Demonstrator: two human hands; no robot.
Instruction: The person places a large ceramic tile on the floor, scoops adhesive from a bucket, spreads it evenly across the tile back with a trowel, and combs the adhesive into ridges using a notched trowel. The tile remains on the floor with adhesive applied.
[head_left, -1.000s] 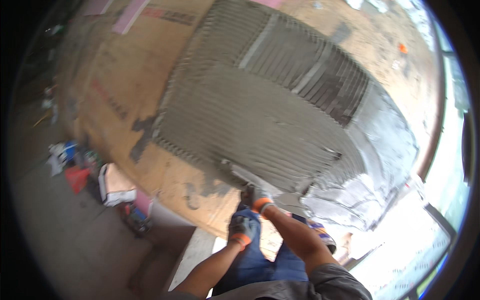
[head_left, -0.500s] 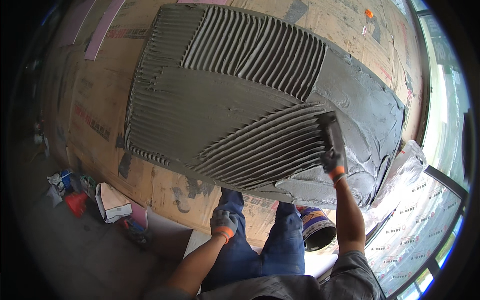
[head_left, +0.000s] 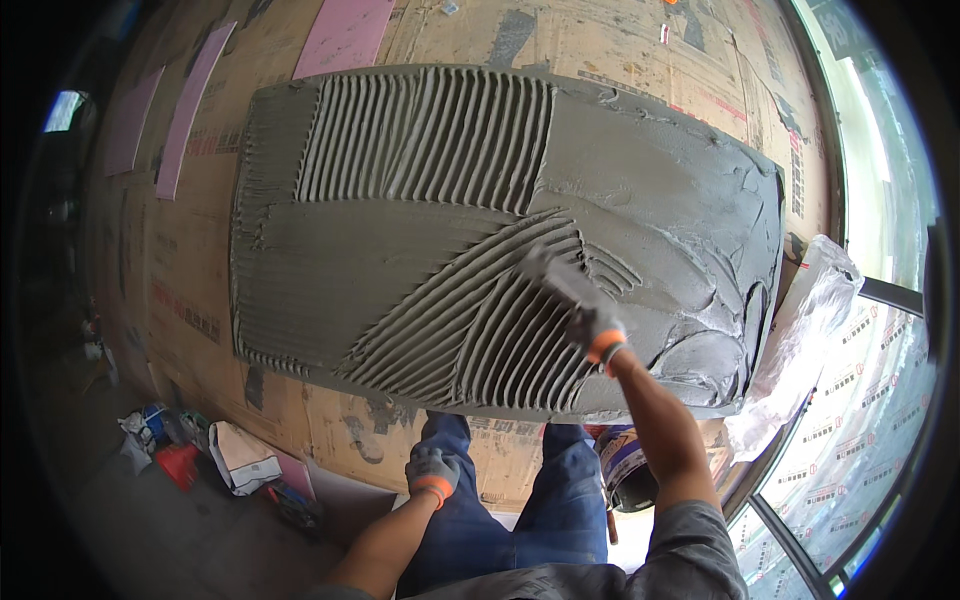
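My right hand point(head_left: 597, 328), in a grey glove with an orange cuff, is closed round a notched trowel point(head_left: 565, 279). The trowel's dark blade rests on grey mortar spread over a large rectangular slab point(head_left: 660, 150), right of its middle. Curved ridges point(head_left: 520, 345) run through the mortar below and left of the blade. Another ridged patch point(head_left: 430, 135) fills the upper left, and a flat smear point(head_left: 310, 270) lies beneath it. My left hand point(head_left: 433, 468), gloved alike, rests on my left thigh, holding nothing, its fingers laid over the trouser leg.
Printed cardboard point(head_left: 190, 270) covers the floor around the slab. A bucket point(head_left: 630, 480) stands beside my right leg. Clear plastic wrap point(head_left: 800, 350) lies along the right, by the window. Pink board strips point(head_left: 195, 110) lie at far left, and a paper bag point(head_left: 243, 460) lower left.
The trowel in my right hand has swept left and turned, leaving fresh curved ridges across the mortar at lower middle. My view has shifted too. The left hand stays on my thigh.
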